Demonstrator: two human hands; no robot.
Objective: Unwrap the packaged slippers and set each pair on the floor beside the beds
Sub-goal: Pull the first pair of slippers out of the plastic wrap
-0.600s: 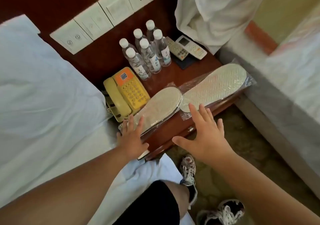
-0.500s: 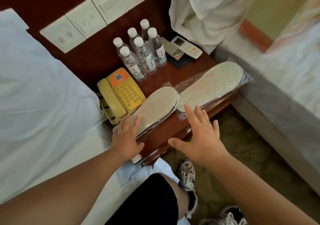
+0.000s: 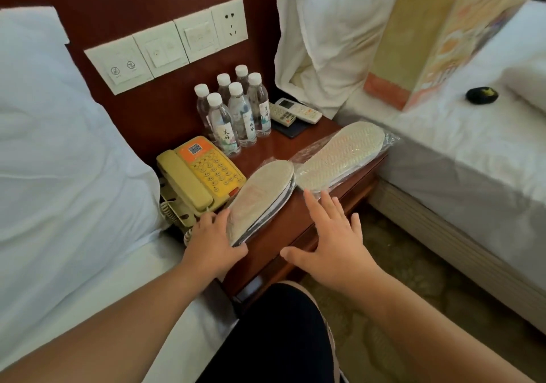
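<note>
Two packs of pale woven-sole slippers in clear plastic lie on the dark wooden nightstand [image 3: 277, 235] between the beds. The left slipper pack [image 3: 260, 193] sits beside the phone, its near end tipped up off the wood. My left hand [image 3: 211, 245] grips that near end, thumb under the edge and fingers behind it. The right slipper pack [image 3: 339, 158] lies flat, reaching toward the right bed. My right hand [image 3: 331, 249] hovers with fingers spread, its fingertips just short of that pack's near end.
A yellow phone [image 3: 201, 176], several water bottles [image 3: 236, 116] and two remotes [image 3: 295, 113] stand behind the slippers. The white left bed [image 3: 59, 176] and right bed [image 3: 458, 146] flank the nightstand. Patterned carpet [image 3: 399, 264] runs between them. My knee is below.
My left hand has gone from flat over the left pack to gripping its near end. My right hand stays spread near the right pack. The camera has tilted up.
</note>
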